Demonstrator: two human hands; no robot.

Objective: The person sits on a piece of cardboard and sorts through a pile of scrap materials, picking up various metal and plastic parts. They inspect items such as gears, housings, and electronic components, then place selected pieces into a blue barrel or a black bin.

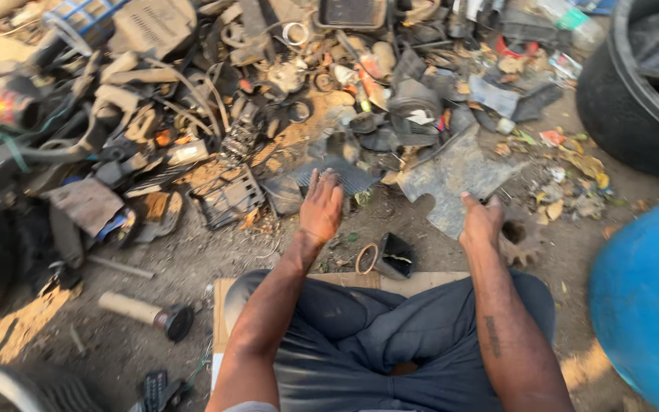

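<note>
Hands in the scrap pile

Left hand (322,204) spread flat on a ribbed grille (345,175); right hand (482,221), at three o'clock, seemingly grips a stiff, light grey sheet (451,175) by its edge.

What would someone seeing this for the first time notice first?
Most likely the heap of scrap parts spread over the dirt across the top and left. Next, the two bare arms reaching forward from the middle: the left hand lies flat by a ribbed dark panel, and the right hand touches a torn grey sheet. A bright blue barrel fills the right edge, with a black tub above it.
</note>
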